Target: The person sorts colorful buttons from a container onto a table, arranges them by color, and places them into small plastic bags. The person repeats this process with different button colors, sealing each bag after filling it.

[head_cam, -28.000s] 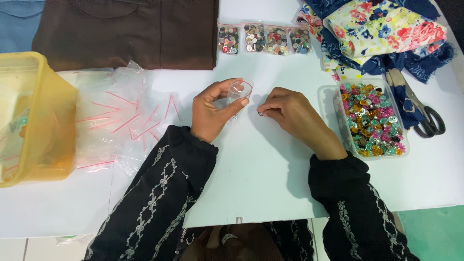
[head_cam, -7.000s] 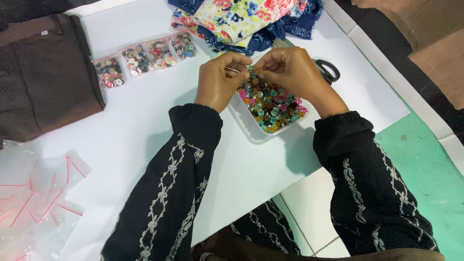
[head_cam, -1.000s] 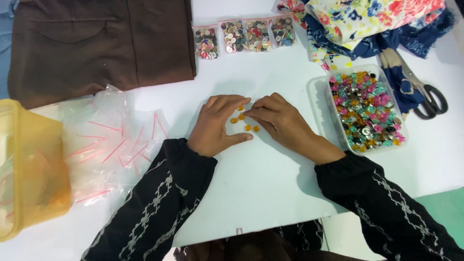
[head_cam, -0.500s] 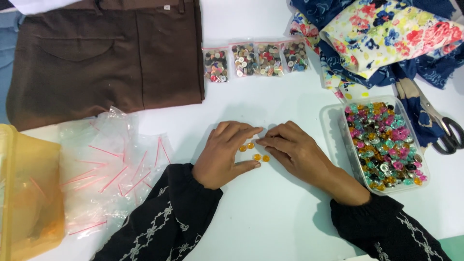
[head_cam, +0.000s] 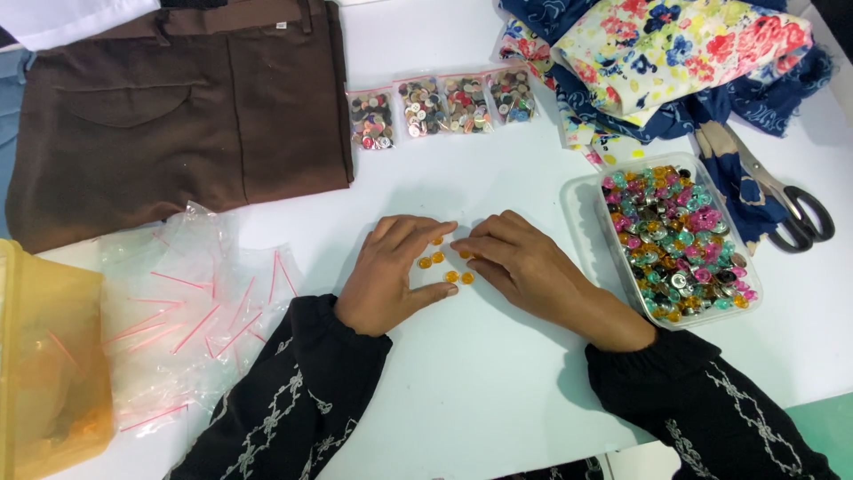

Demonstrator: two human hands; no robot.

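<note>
Several small orange buttons (head_cam: 444, 265) lie on the white table (head_cam: 498, 382) between my hands. My left hand (head_cam: 391, 271) rests flat to their left, fingers curved around them, thumb below. My right hand (head_cam: 524, 262) lies flat to their right, its fingertips touching the buttons from the right. Neither hand holds anything. A clear plastic tub (head_cam: 579, 206) full of mixed coloured buttons stands just right of my right hand.
Several small zip bags of buttons (head_cam: 440, 105) lie in a row at the back. Brown trousers (head_cam: 178, 107) at back left, floral fabric (head_cam: 675, 53) and scissors (head_cam: 786, 200) at back right. Empty red-striped zip bags (head_cam: 191, 311) and a yellow tub (head_cam: 49, 356) sit left.
Both hands stay around the orange buttons, which are spread slightly wider than a second ago. The view has shifted a little; nothing was picked up.
</note>
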